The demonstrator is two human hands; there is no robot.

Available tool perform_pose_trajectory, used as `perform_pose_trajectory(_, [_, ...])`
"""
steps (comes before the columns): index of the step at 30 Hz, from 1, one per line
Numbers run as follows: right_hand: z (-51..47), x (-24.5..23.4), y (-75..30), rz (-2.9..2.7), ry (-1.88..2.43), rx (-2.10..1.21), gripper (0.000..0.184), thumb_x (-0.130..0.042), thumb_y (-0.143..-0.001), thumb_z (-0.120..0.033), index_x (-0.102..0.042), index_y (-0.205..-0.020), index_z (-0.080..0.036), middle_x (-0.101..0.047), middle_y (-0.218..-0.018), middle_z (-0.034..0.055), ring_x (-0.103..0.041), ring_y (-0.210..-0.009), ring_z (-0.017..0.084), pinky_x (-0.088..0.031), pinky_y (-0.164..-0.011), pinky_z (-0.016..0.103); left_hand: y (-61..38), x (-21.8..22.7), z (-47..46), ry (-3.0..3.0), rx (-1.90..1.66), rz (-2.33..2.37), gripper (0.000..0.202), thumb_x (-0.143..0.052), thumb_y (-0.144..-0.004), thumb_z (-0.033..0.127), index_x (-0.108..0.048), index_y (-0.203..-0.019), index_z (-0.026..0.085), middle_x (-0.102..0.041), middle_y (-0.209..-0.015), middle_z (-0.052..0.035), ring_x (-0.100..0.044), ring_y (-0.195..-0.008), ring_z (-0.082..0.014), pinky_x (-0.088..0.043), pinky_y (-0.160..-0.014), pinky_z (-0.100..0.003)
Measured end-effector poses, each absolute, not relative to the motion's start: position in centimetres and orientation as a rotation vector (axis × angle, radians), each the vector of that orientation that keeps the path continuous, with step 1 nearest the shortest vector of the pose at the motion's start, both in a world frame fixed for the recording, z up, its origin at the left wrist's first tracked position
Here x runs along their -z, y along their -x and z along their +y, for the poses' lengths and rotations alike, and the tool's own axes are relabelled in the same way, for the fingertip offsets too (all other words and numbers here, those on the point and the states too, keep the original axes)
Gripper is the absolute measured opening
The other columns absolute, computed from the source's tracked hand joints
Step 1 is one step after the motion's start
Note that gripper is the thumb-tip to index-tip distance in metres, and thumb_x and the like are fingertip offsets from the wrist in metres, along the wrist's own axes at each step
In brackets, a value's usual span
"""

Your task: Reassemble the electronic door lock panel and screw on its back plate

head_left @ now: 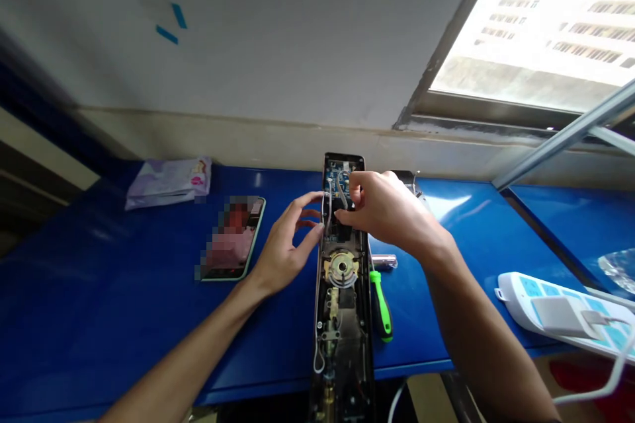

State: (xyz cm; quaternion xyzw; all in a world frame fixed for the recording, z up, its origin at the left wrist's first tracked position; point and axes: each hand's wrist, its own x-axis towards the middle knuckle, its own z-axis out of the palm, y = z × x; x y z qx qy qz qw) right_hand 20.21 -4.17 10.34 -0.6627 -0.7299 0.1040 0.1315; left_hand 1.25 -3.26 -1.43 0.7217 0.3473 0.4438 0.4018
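A long black electronic lock housing (342,317) extends over the front edge of the blue table, its inside facing up. It carries a blue circuit board (336,175), a round metal spindle plate (342,269) and a white cable (319,360) along its left side. My left hand (292,238) is at the housing's left edge, fingers curved and apart, fingertips touching the edge near the cable. Over the board's lower part, my right hand (389,208) has its fingers curled and thumb bent inward beside a grey wire (342,192); whatever is between them is hidden.
Right of the housing lie a green-and-black screwdriver (381,307) and a small metallic cylinder (384,262). To the left are a phone (233,238) and a purple-white packet (169,182). A white power strip (526,287) with a plugged-in charger sits at right, below a metal frame (546,145).
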Motion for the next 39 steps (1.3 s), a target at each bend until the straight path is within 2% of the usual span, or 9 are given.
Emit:
perform_pose_trajectory(3, [-4.2, -9.8, -19.4, -2.132, 2.0, -0.242, 0.011, -0.071, -0.08, -0.028, -0.061, -0.08, -0.022, -0.062, -0.07, 0.0009, -0.045, -0.06, 0.013, -0.031, -0.054, 0.026, -1.0, 1.3, -3.3, -1.886, -1.114, 0.874, 0.046, -0.058, -0.102, 0.035, -0.05, -0.147, 0.027, -0.063, -0.145, -0.0133, -0.068, -0.123, -0.0267, -0.06, -0.102, -0.045])
perform_pose_trajectory(5, [-4.4, -9.6, -19.0, -2.135, 2.037, -0.208, 0.009, -0.069, -0.082, -0.027, -0.062, -0.08, -0.022, -0.06, -0.068, 0.0013, -0.045, -0.06, 0.014, -0.029, -0.054, 0.027, -0.5, 1.0, -3.3, -1.984, -1.113, 0.932, 0.049, -0.058, -0.103, 0.036, -0.047, -0.15, 0.027, -0.061, -0.147, -0.013, -0.065, -0.129, -0.0281, -0.058, -0.107, -0.048])
perform_pose_trajectory(8, [-4.7, -9.3, -18.6, -2.118, 2.043, -0.18, 0.006, -0.066, -0.086, -0.027, -0.063, -0.083, -0.021, -0.06, -0.068, 0.0023, -0.047, -0.059, 0.015, -0.027, -0.054, 0.027, 0.2, 0.5, -3.2, -2.179, -1.053, 1.114, 0.055, -0.058, -0.102, 0.043, -0.046, -0.153, 0.029, -0.055, -0.154, -0.0134, -0.053, -0.142, -0.0324, -0.044, -0.12, -0.058])
perform_pose_trajectory(10, [-4.9, -9.1, -18.5, -2.098, 2.038, -0.191, 0.007, -0.065, -0.087, -0.027, -0.062, -0.085, -0.022, -0.061, -0.069, 0.0023, -0.045, -0.058, 0.014, -0.026, -0.054, 0.027, 0.6, 0.2, -3.2, -2.276, -0.988, 1.239, 0.059, -0.059, -0.1, 0.049, -0.046, -0.155, 0.028, -0.049, -0.158, -0.0152, -0.045, -0.148, -0.0354, -0.037, -0.123, -0.062])
perform_pose_trajectory(16, [-5.4, -8.8, -18.4, -2.068, 2.02, -0.155, 0.008, -0.065, -0.088, -0.027, -0.06, -0.083, -0.022, -0.054, -0.063, -0.0011, -0.033, -0.053, 0.012, -0.023, -0.053, 0.027, 0.7, -0.1, -3.9, -2.373, -0.849, 1.487, 0.067, -0.056, -0.098, 0.062, -0.05, -0.155, 0.027, -0.042, -0.162, -0.0189, -0.038, -0.15, -0.0441, -0.036, -0.12, -0.07])
perform_pose_trajectory(21, [-5.6, -8.4, -18.4, -2.089, 1.937, -0.168, 0.011, -0.065, -0.09, -0.024, -0.058, -0.081, -0.021, -0.05, -0.06, -0.0029, -0.032, -0.054, 0.011, -0.024, -0.053, 0.027, 0.5, -0.1, -4.4, -2.328, -0.827, 1.573, 0.066, -0.055, -0.098, 0.063, -0.052, -0.154, 0.03, -0.043, -0.163, -0.0169, -0.038, -0.15, -0.0477, -0.037, -0.117, -0.073])
perform_pose_trajectory(25, [-5.7, -8.3, -18.4, -2.107, 1.945, -0.135, 0.011, -0.067, -0.091, -0.024, -0.06, -0.084, -0.021, -0.052, -0.062, -0.0027, -0.034, -0.054, 0.012, -0.025, -0.053, 0.027, 0.6, -0.3, -4.4, -2.297, -0.756, 1.602, 0.071, -0.054, -0.097, 0.069, -0.049, -0.157, 0.031, -0.039, -0.165, -0.0168, -0.036, -0.151, -0.0495, -0.037, -0.118, -0.073])
perform_pose_trajectory(31, [-5.7, -8.1, -18.4, -2.098, 1.984, -0.147, 0.017, -0.073, -0.093, -0.027, -0.06, -0.082, -0.022, -0.06, -0.067, -0.0008, -0.047, -0.06, 0.014, -0.026, -0.055, 0.027, 0.6, -0.6, -4.3, -2.259, -0.589, 1.645, 0.075, -0.05, -0.098, 0.072, -0.045, -0.16, 0.031, -0.034, -0.17, -0.0176, -0.035, -0.155, -0.0483, -0.039, -0.119, -0.069])
perform_pose_trajectory(39, [-6.4, -7.8, -18.9, -1.988, 1.884, -0.211, 0.034, -0.081, -0.086, -0.026, -0.052, -0.068, -0.022, -0.053, -0.059, -0.0051, -0.039, -0.054, 0.01, -0.025, -0.054, 0.026, 1.2, -0.2, -3.4, -2.18, -0.55, 1.603, 0.087, -0.049, -0.092, 0.083, -0.042, -0.162, 0.033, -0.024, -0.175, -0.0161, -0.035, -0.155, -0.0487, -0.04, -0.12, -0.066])
